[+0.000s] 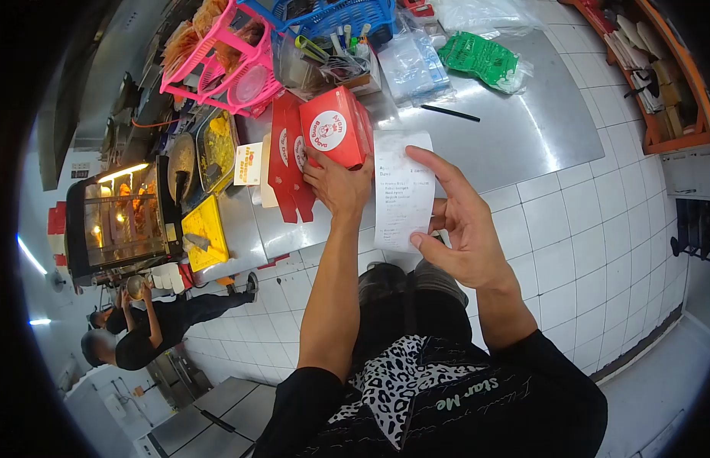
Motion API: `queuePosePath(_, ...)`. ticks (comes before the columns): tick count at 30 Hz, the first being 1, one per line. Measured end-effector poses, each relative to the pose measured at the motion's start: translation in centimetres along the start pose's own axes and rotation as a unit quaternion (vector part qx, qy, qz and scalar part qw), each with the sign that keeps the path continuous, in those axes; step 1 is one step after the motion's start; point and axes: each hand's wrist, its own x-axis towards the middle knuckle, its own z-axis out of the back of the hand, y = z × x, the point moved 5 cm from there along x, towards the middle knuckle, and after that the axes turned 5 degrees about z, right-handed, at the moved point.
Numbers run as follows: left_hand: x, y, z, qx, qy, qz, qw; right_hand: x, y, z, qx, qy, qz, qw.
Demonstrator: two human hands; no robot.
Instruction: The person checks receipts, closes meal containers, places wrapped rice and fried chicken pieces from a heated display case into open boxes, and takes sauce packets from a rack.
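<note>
A red cardboard food box (pixel 327 122) with a round white logo stands at the near edge of the steel table. My left hand (pixel 338 183) grips its lower near side, fingers bent against the card. Held in my right hand (pixel 465 229) is a printed paper receipt (pixel 403 195), its thumb at the bottom and fingers along the right edge. The receipt hangs upright just right of the box, print facing me. Left of the box, flattened red box card (pixel 284 164) with the same logo lies close to my left hand.
Around the steel table (pixel 515 145) are a pink basket (pixel 232 57), blue basket (pixel 347 19), green packet (pixel 481 59), black pen (pixel 450 113) and yellow cutting board (pixel 205 233). A lit food warmer (pixel 126 214) stands left. Two people (pixel 152 324) are beyond it.
</note>
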Motion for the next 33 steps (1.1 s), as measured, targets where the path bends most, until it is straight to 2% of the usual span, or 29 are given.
queuePosePath(20, -0.1, 0.4, -0.9, 0.046, -0.061, -0.077, 0.994, 0.4, 0.0, -0.4, 0.021, 0.006, -0.011, 1.000)
queuePosePath(29, -0.1, 0.1, -0.6, 0.019, -0.069, -0.076, 0.995, 0.5, 0.1, -0.4, 0.012, 0.020, -0.009, 1.000)
queuePosePath(33, 0.0, 0.6, -1.2, 0.049, -0.082, -0.071, 0.993, 0.5, 0.3, -0.5, 0.012, 0.022, -0.015, 1.000)
